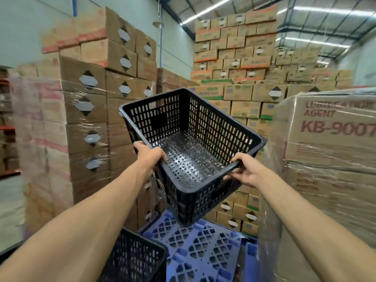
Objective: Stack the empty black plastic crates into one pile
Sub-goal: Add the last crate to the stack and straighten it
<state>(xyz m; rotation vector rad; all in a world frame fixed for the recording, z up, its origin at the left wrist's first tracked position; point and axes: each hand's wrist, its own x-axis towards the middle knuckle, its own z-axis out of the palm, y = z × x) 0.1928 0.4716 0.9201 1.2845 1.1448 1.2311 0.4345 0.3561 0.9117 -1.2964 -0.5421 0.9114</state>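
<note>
wrapped carton (329, 129) — "LUBRICATION AGENT" | below it — "KB-9007", red print | other box labels unreadable

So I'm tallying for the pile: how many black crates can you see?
2. One crate is held up, tilted, by the left hand and right hand. Another crate sits low left, partly cut off; more may be hidden.

Empty black slotted crate (191, 143), tilted, airborne (second crate (134, 259) below)

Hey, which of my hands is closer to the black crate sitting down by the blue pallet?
Left. Your left hand grips the near-left rim of the raised crate, on the same side as the lower crate. Your right hand holds the near-right rim, farther across.
</note>
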